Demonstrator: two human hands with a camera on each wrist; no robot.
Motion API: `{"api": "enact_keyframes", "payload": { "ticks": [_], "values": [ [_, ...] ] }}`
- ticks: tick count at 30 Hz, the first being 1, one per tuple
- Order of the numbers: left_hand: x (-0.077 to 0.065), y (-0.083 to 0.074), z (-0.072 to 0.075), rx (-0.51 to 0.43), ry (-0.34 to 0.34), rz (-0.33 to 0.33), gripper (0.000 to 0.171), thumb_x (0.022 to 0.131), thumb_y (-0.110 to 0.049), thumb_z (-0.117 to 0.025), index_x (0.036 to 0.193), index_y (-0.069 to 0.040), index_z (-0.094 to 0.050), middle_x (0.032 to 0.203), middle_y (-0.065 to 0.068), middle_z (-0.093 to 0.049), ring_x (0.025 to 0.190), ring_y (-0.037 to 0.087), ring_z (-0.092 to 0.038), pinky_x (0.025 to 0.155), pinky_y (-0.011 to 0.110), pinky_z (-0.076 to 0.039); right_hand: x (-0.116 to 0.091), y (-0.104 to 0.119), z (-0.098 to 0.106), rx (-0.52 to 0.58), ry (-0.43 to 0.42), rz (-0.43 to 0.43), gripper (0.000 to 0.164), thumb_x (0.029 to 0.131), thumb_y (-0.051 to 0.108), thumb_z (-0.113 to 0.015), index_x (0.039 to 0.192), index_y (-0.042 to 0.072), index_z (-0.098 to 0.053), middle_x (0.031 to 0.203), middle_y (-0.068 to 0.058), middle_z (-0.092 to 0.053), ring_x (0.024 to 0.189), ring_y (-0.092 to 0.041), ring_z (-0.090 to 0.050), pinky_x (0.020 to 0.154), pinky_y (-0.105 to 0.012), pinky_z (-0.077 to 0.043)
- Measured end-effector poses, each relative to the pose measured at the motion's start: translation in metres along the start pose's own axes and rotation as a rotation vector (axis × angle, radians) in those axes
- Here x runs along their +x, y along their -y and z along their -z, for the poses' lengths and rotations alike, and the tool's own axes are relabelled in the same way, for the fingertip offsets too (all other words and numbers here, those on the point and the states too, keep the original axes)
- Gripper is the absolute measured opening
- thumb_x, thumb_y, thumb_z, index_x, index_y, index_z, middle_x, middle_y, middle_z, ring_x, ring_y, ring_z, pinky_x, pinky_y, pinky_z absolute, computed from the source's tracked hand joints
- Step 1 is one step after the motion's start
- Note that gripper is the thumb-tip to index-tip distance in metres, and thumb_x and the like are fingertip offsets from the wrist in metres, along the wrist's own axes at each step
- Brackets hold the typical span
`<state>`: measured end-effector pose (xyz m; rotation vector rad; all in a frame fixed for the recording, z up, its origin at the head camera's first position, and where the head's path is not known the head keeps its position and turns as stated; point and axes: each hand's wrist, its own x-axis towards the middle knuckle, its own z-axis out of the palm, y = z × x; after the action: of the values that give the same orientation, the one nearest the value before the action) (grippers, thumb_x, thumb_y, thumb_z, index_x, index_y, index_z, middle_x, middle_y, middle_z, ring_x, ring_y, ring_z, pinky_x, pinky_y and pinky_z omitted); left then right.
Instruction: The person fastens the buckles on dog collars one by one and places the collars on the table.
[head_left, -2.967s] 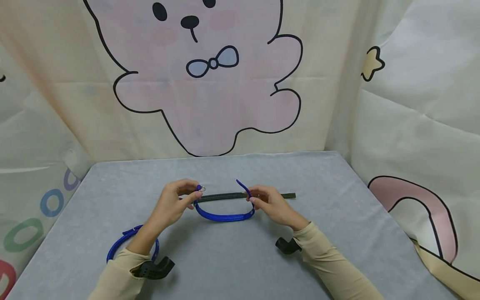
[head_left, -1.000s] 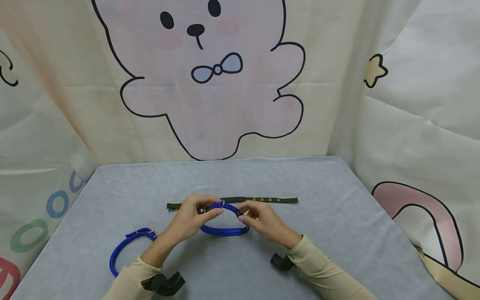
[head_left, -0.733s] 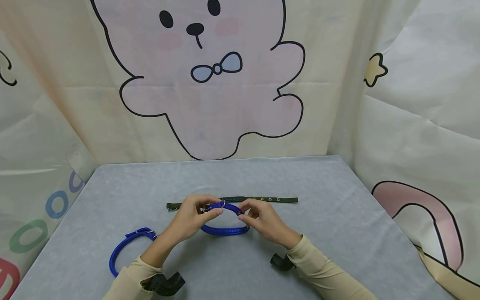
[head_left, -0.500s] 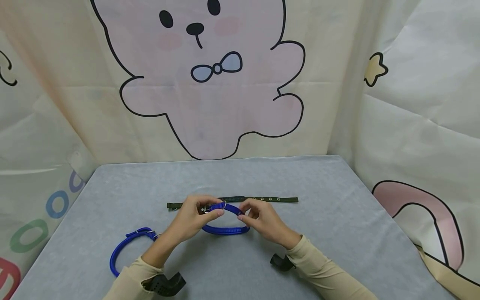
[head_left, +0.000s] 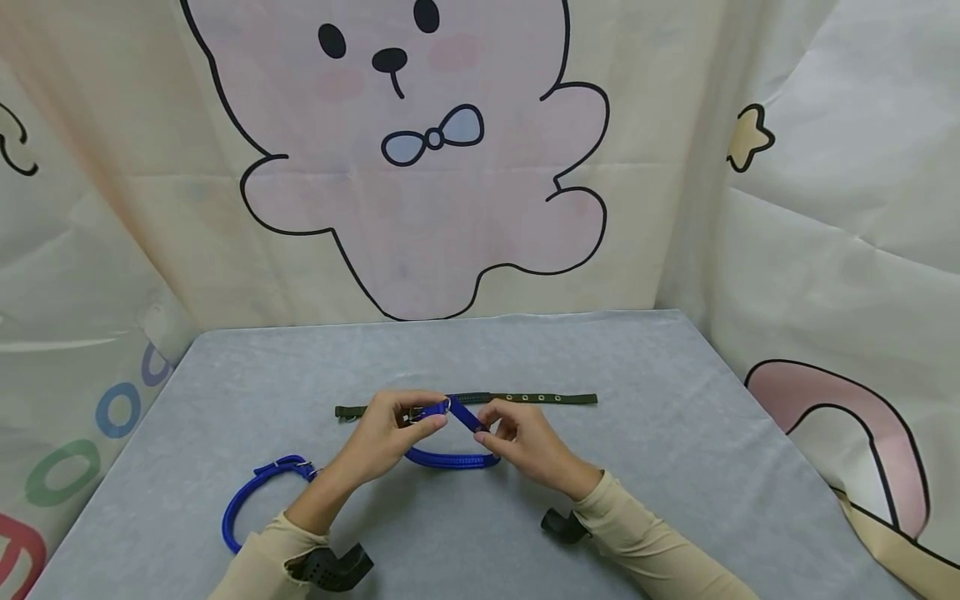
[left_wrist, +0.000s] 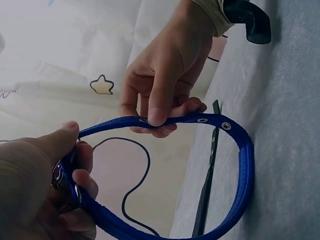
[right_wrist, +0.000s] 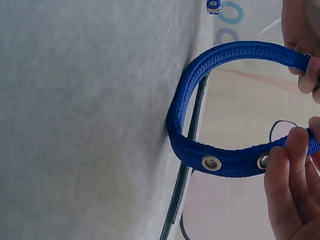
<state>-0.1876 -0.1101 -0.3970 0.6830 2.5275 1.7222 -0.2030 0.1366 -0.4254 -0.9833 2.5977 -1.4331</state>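
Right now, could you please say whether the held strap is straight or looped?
Looped: the blue strap curves round between left hand and right hand; whether buckled, I cannot tell.

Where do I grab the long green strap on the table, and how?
Pinch the green strap by its right end, the one with the holes, probably best from above and the right. It lies nearly straight on the table, and that end is uncovered. The left hand hides part of its left half, so that side looks more crowded.
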Motion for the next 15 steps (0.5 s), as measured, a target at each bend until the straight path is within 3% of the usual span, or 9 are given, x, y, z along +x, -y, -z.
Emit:
{"api": "enact_keyframes", "payload": {
  "ticks": [8,15],
  "values": [
    [0.0004,0.0035,0.0006,-0.006,0.0,-0.043,0.029,0.097,-0.017,-0.069,0.124,-0.006,-0.072,0.12,0.015,-0.074,0.074,0.01,-0.055,0.059,0.022,-0.042,-0.0006,-0.001,0.0029,-0.031,0.05,0.114,0.015,0.098,0.014,-0.067,0.107,0.005,-0.075,0.096,-0.005,-0.074,0.069,0.001,-0.06,0.067,-0.023,-0.055],
    [0.0004,0.0029,0.0011,-0.03,0.102,-0.085,0.032,0.099,-0.016,-0.066,0.129,-0.006,-0.07,0.129,0.018,-0.069,0.053,0.002,-0.032,0.05,0.022,-0.035,-0.0007,-0.0032,0.0026,-0.102,0.072,0.166,0.02,0.101,0.014,-0.063,0.116,0.008,-0.074,0.093,-0.007,-0.071,0.073,0.0,-0.055,0.071,-0.022,-0.053]
  ]
}}
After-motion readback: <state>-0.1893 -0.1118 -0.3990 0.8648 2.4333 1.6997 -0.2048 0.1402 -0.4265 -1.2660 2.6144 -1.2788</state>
